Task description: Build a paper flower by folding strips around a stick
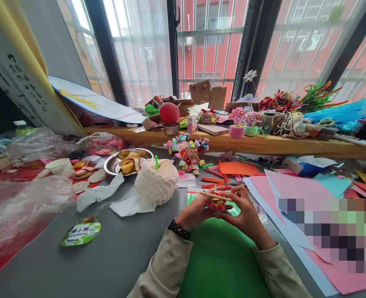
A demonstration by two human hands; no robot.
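Near the table's front edge, my left hand (195, 212) and my right hand (247, 213) are closed around a small red and yellow folded-paper piece (216, 205). A thin pale stick (214, 195) lies across the top of it, by the fingers of both hands. The fingertips partly hide the piece, so its full shape does not show. Underneath the hands are a green sheet (234, 209) and a large smooth green surface (221, 256). Strips of orange paper (213, 180) lie just beyond the fingers.
Left of my hands stands a peeled coconut (158, 186) in white netting with a green straw. Behind it is a metal plate (106, 165) with banana peels. A bunch of small craft flowers (187, 151) stands further back. Pink and white paper sheets (294, 207) cover the right.
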